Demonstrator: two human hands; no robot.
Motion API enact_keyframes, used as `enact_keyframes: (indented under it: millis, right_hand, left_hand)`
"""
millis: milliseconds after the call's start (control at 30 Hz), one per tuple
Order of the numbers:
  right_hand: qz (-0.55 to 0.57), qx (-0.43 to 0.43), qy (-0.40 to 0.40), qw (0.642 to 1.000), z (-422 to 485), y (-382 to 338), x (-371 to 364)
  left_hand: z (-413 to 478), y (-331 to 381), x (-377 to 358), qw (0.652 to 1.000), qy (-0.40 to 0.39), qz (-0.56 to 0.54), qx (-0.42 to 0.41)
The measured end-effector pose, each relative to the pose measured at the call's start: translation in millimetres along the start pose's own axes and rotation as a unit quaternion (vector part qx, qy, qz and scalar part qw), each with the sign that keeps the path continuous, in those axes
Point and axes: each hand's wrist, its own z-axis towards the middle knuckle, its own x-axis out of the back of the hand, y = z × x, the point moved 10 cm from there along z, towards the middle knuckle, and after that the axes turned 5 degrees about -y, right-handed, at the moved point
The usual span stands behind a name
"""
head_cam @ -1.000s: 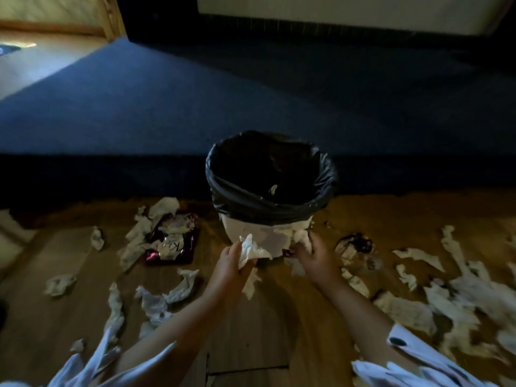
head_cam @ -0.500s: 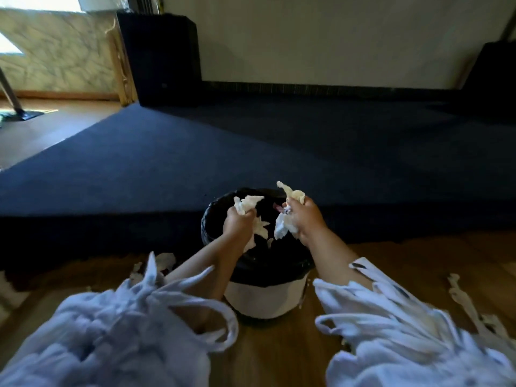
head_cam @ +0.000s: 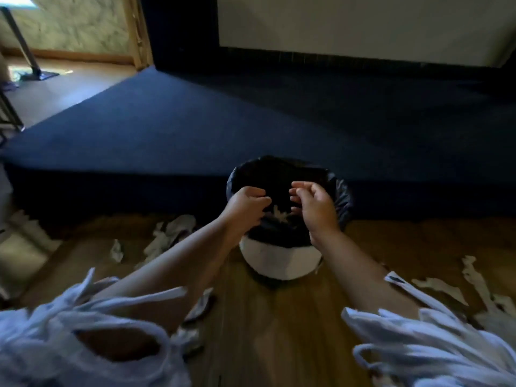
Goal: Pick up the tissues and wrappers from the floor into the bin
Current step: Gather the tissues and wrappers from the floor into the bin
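One tissue (head_cam: 279,216) (binned) below hands

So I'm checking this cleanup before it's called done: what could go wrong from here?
Both hands hover open over the bin, with a tissue seemingly just inside it. Risks:
1. Light tissue could catch on the loose black liner and slip out.
2. Scraps on the floor at left and right could be missed in the dim light.
3. The fringed sleeves may drag tissues around.
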Motion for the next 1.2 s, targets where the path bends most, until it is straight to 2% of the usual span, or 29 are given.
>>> enact_keyframes:
  millis: [133, 233, 300, 367, 433, 467, 533, 600, 633, 667, 700, 767, 833, 900, 967, 1000, 1067, 1133, 1167, 1200]
  right_hand:
    - [-0.022, 0.049, -0.085, 0.995, -74.5, 24.4, -54.6]
    - [-0.065, 0.031, -0.182, 0.981, -122.2, 81.6, -103.9]
    - [-0.097, 0.002, -0.265, 0.959, -153.6, 130.4, -138.0]
    - [-0.174, -0.007, -0.364, 0.915, -188.4, 177.3, -167.7]
    - [-0.280, 0.033, -0.483, 0.829, -229.4, 219.0, -195.3]
    - [-0.338, 0.069, -0.542, 0.766, -251.7, 238.0, -206.6]
    - [-0.454, 0.140, -0.629, 0.615, -288.2, 269.1, -221.2]
    - [-0.498, 0.184, -0.689, 0.493, -313.4, 289.8, -229.4]
    - [-0.495, 0.197, -0.709, 0.462, -322.1, 292.2, -233.3]
    - [-0.480, 0.196, -0.729, 0.447, -328.2, 295.7, -236.7]
    - [-0.444, 0.189, -0.748, 0.456, -331.9, 295.1, -240.4]
    - [-0.369, 0.167, -0.726, 0.555, -317.7, 281.2, -250.3]
    - [-0.364, 0.153, -0.664, 0.635, -285.8, 273.1, -254.7]
    - [-0.375, 0.152, -0.551, 0.730, -229.7, 265.1, -258.1]
    - [-0.353, 0.199, -0.458, 0.791, -182.4, 251.7, -264.2]
    - [-0.348, 0.200, -0.439, 0.804, -163.5, 250.9, -270.5]
    - [-0.358, 0.181, -0.433, 0.807, -140.2, 251.6, -287.6]
    - [-0.382, 0.093, -0.496, 0.775, -140.3, 273.8, -304.7]
    - [-0.399, 0.059, -0.533, 0.744, -147.4, 286.1, -310.6]
    - [-0.431, 0.065, -0.565, 0.700, -159.4, 290.8, -314.1]
  left_hand:
    - [-54.0, -60.7, 47.0, 0.997, 0.057, 0.045, -0.003]
    - [-92.5, -131.7, 81.2, 0.994, 0.099, 0.044, 0.035]
    - [-114.7, -182.1, 103.8, 0.987, 0.133, 0.053, 0.071]
    - [-136.0, -234.6, 124.7, 0.977, 0.171, 0.061, 0.115]
    - [-161.8, -285.2, 144.8, 0.958, 0.218, 0.082, 0.166]
    - [-176.5, -305.3, 154.7, 0.941, 0.245, 0.127, 0.194]
    - [-206.4, -334.0, 172.9, 0.883, 0.292, 0.249, 0.268]
    - [-231.3, -360.1, 183.8, 0.827, 0.286, 0.310, 0.372]
    - [-241.1, -371.2, 185.7, 0.812, 0.271, 0.304, 0.418]
    - [-246.6, -382.4, 187.7, 0.806, 0.258, 0.287, 0.448]
    - [-247.6, -389.9, 189.6, 0.806, 0.243, 0.280, 0.462]
    - [-241.0, -393.9, 191.4, 0.805, 0.212, 0.313, 0.457]
    - [-233.7, -391.5, 192.2, 0.811, 0.213, 0.330, 0.434]
    - [-225.0, -387.2, 192.3, 0.844, 0.242, 0.278, 0.389]
    - [-212.7, -376.9, 200.4, 0.882, 0.296, 0.190, 0.313]
    - [-206.1, -368.1, 209.8, 0.891, 0.332, 0.147, 0.272]
    - [-191.5, -351.4, 236.4, 0.889, 0.389, 0.113, 0.211]
    - [-172.5, -340.5, 263.3, 0.882, 0.403, 0.142, 0.200]
    - [-162.6, -338.5, 275.3, 0.873, 0.398, 0.178, 0.218]
    - [-153.6, -338.4, 285.1, 0.864, 0.383, 0.214, 0.247]
